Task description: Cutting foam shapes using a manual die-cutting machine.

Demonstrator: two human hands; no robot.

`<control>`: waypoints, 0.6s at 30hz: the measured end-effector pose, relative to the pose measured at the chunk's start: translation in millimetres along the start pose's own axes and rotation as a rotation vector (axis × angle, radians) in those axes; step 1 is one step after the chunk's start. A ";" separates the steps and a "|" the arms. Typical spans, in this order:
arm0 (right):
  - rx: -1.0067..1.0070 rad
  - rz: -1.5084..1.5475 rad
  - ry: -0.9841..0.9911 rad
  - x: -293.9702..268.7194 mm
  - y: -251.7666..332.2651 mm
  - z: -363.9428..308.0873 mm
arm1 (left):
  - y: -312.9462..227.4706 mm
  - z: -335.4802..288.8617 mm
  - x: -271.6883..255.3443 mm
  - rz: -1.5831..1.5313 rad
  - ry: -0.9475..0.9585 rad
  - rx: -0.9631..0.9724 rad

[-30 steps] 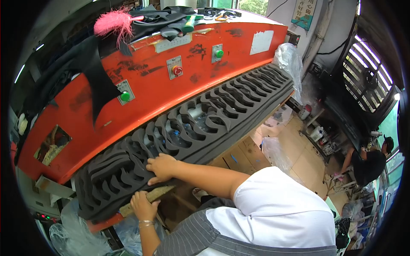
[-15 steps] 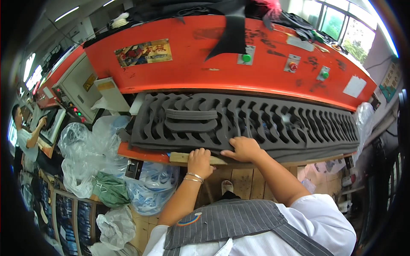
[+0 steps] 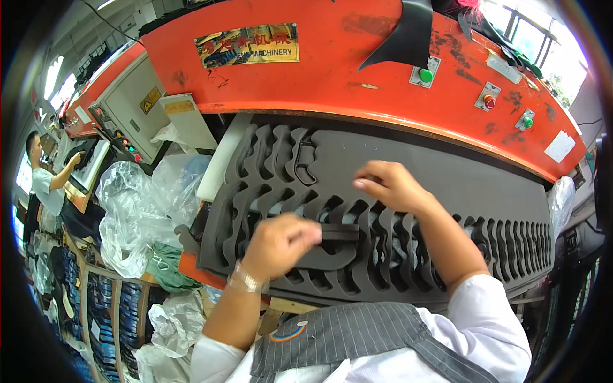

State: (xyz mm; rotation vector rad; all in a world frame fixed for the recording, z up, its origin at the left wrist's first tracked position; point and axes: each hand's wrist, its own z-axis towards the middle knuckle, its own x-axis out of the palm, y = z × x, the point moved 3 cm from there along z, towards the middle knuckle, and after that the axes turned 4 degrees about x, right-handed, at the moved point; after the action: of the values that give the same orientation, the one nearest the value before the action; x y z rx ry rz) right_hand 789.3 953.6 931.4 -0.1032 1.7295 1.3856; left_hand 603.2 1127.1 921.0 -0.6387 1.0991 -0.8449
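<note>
A thick dark grey foam sheet lies before me, its near part cut through with rows of wavy openings. My left hand is over the near left part, slightly blurred, its fingers curled in. It covers the left end of some straight foam strips; whether it grips anything is hidden. Beneath them lies a curved foam piece. My right hand hovers over the middle of the sheet, thumb apart from the bent fingers, holding nothing. A thin black wavy frame, apparently a cutting die, rests at the far left beside the uncut foam.
An orange machine beam with push buttons spans the far side, a black scrap hanging from it. Clear plastic bags and a green bag lie left. A grey cabinet stands behind them. Another person works far left.
Both hands have left the sheet's near edge and moved up over it. The foam has come closer, with its uncut far part and the black frame now showing. The view has shifted.
</note>
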 end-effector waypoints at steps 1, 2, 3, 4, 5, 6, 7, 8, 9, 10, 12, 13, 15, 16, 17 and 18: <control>-0.065 -0.056 0.016 17.0 -4.0 24.6 | 19.7 15.5 -1.5 0.109 -0.086 -0.049; -0.131 -0.117 0.029 37.1 -7.3 47.4 | 45.0 26.9 2.6 0.197 -0.154 -0.008; -0.149 -0.128 0.043 60.3 -11.4 65.8 | 71.3 29.7 7.0 0.284 -0.215 0.031; -0.159 -0.140 0.054 82.6 -18.1 81.5 | 94.1 25.5 10.2 0.283 -0.210 0.025; -0.158 -0.183 0.009 100.6 -25.6 94.7 | 115.5 22.4 14.3 0.367 -0.126 -0.012; -0.154 -0.230 -0.038 113.6 -32.4 106.1 | 128.6 21.6 17.2 0.447 -0.039 -0.043; -0.136 -0.234 -0.043 120.6 -39.7 120.9 | 133.6 25.3 18.4 0.434 -0.029 -0.036; -0.098 -0.377 0.101 126.8 -47.1 136.3 | 134.8 30.2 19.9 0.417 0.002 -0.058; -0.061 -0.515 0.249 131.3 -52.0 147.9 | 135.9 34.4 21.4 0.404 0.031 -0.083; -0.062 -0.507 0.262 132.2 -35.0 154.4 | 139.4 30.9 19.2 0.393 0.040 -0.088; 0.234 -0.651 0.567 132.5 -9.5 160.9 | 150.1 26.1 14.6 0.391 0.060 -0.131; 0.240 -0.646 0.569 129.1 -2.8 164.5 | 150.9 28.1 15.6 0.378 0.083 -0.151; 0.282 -0.704 0.642 125.7 1.5 167.0 | 145.3 38.1 12.6 0.442 0.151 -0.153; 0.291 -0.698 0.645 126.1 1.2 166.8 | 141.7 40.7 13.8 0.510 0.211 -0.153; 0.258 -0.723 0.633 126.0 2.6 166.6 | 141.3 38.8 18.1 0.505 0.219 -0.153; 0.219 -0.750 0.611 125.2 4.7 169.2 | 141.1 38.7 18.7 0.570 0.175 -0.140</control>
State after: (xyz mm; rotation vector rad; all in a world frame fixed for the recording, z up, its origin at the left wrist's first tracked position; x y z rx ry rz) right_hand 808.9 1148.8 855.0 -1.0280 2.0002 0.6249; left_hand 681.0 1189.0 812.0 -0.3360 1.4165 -0.3356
